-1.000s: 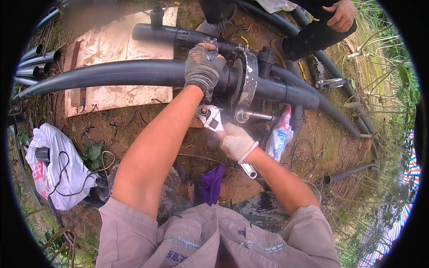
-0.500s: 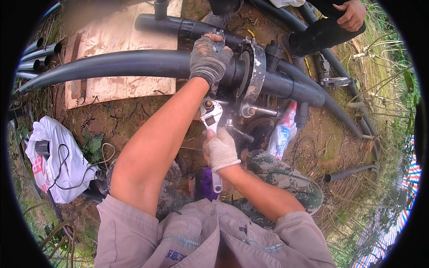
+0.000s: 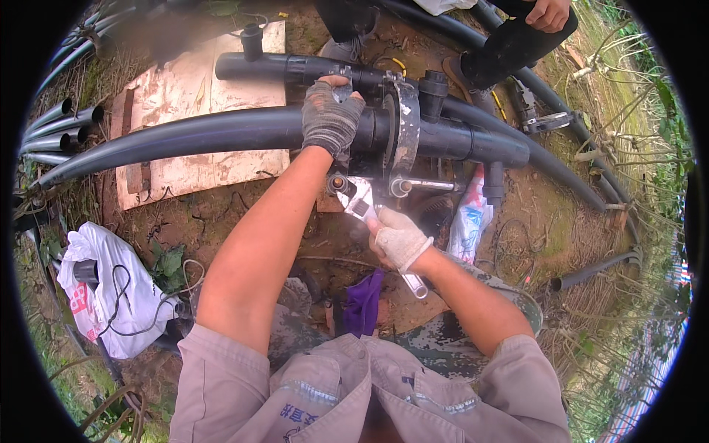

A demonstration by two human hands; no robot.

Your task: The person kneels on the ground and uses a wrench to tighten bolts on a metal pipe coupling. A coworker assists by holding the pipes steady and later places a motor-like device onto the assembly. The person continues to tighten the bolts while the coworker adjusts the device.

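Observation:
My right hand [image 3: 401, 240], in a pale knitted glove, is wrapped round the handle of an adjustable wrench [image 3: 360, 201]. The wrench's jaw sits at a bolt [image 3: 337, 183] on the lower end of a metal pipe clamp, and its handle end slants down to the right. My left hand [image 3: 334, 118], in a grey fingerless glove, lies over the thick black pipe [image 3: 221, 122]. Its fingers close on the upper metal lug [image 3: 342, 90] of that clamp; most of the clamp is hidden beneath the hand. Just right of it, a scuffed metal clamp ring [image 3: 405, 129] encircles the pipe.
A second black pipe [image 3: 255, 68] runs behind, over a wooden board [image 3: 210, 173]. A white plastic bag [image 3: 122, 295] lies at left, a purple cloth [image 3: 362, 301] between my legs. Another person's hand [image 3: 548, 15] and dark-clothed leg [image 3: 502, 59] are at far right.
The wrench handle has swung to the right with my right hand, its jaw still at the bolt. My left hand stays on the clamp. The whole view has shifted slightly.

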